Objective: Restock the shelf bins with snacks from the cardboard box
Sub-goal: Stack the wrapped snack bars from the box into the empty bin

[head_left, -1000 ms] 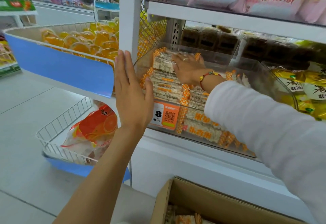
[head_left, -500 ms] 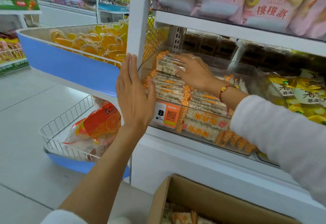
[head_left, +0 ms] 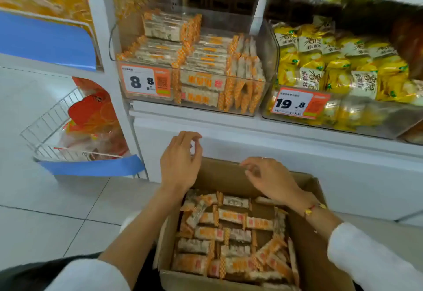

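An open cardboard box sits on the floor below the shelf, with several orange-and-white snack bars lying loose in it. Above it, a clear shelf bin holds stacked bars of the same kind behind an 8.8 price tag. My left hand hovers over the box's far left corner, fingers loosely curled, holding nothing. My right hand hovers over the box's far edge, fingers relaxed and empty.
A second clear bin of yellow snack bags stands to the right with a 19.8 tag. At the left hang a wire basket of orange packs and a blue-fronted tray. White tile floor lies to the left.
Both hands have left the shelf and come down over the cardboard box. My right hand has let go of the bars in the bin. The view has tilted down.
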### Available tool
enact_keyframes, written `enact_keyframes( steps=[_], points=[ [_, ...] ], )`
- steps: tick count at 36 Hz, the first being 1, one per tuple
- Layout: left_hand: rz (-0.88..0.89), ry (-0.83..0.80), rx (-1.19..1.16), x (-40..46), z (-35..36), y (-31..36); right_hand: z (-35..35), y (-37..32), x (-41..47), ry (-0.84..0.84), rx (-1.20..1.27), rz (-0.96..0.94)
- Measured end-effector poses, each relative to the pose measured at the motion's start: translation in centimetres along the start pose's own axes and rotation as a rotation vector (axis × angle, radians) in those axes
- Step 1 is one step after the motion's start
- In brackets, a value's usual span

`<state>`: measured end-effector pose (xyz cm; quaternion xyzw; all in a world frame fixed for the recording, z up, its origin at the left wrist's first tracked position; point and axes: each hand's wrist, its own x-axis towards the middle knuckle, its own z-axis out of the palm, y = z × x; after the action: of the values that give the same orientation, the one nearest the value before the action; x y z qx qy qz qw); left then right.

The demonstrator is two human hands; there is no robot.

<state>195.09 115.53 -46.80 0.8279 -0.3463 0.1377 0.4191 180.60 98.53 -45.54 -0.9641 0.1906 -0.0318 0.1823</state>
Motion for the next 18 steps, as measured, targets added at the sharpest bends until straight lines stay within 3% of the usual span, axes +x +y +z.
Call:
enact_keyframes(
  steps=[3,7,9,15,18],
  points=[
    [-0.132,-0.226,0.020,-4.4,3.1,-2.0,4.3,3.2,-2.4,-0.112,0.003,0.089],
    [-0.241,-0.696,0.088,-8.3,7.4,-5.4,9.0,6.6,-4.5,-0.170,-0.007,0.096],
    [-0.322,-0.858,0.109,-9.9,9.2,-6.8,11.1,8.1,-4.9,-0.255,0.001,0.105],
    [-0.320,-0.904,0.349,-13.1,13.6,-9.6,15.9,10.9,-3.8,-0.532,-0.019,0.082],
    [-0.433,-0.849,0.409,-13.5,15.5,-9.6,18.5,12.3,-3.0,-0.622,-0.113,0.123]
  ],
)
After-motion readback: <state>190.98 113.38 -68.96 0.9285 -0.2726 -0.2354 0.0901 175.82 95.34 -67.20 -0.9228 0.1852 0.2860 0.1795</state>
